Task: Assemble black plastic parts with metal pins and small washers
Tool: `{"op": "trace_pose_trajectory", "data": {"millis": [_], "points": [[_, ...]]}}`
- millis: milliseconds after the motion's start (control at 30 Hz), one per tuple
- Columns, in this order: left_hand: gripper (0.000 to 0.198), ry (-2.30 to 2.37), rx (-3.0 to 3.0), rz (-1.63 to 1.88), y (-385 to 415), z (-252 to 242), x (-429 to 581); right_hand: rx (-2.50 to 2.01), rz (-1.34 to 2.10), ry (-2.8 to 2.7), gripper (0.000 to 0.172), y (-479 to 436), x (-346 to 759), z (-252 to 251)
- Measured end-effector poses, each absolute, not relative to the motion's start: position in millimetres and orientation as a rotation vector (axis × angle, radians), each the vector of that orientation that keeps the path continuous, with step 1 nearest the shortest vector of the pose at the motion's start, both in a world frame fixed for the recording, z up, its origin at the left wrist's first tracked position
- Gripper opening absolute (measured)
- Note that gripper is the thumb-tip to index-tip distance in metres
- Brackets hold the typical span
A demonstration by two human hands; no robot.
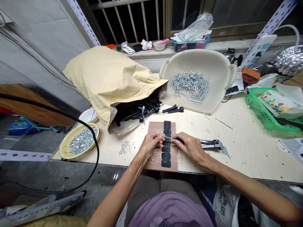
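Observation:
Between my hands, a thin metal pin (168,137) lies crosswise above a column of black rounded pads (166,156) on a brown board (153,162). My left hand (152,143) pinches the pin's left end between thumb and fingertips. My right hand (188,145) is closed round a black piece at the pin's right end; its shape is mostly hidden by the fingers. Small silvery bits (124,148) lie in a pile left of the board. Behind it, black parts (146,108) spill from a paper sack (106,75).
A white basin (216,72) holds many metal pins (190,85). The yellow dish (63,149) at the left holds small metal pieces. Finished-looking black-and-metal parts (213,144) lie beside my right hand; a green basket (262,116) stands at the right.

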State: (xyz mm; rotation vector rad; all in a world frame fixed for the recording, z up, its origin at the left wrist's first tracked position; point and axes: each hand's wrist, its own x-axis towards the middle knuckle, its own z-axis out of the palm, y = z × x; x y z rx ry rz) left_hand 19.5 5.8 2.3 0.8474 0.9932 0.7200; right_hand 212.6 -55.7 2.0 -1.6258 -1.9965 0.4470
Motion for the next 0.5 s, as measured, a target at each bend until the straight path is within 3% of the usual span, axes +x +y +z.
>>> {"op": "trace_pose_trajectory", "data": {"millis": [500], "points": [[0.028,0.920,0.717,0.723,6.2,4.5,24.4,-1.641,0.317,-1.983,0.020,-47.6,216.7,4.6]]}}
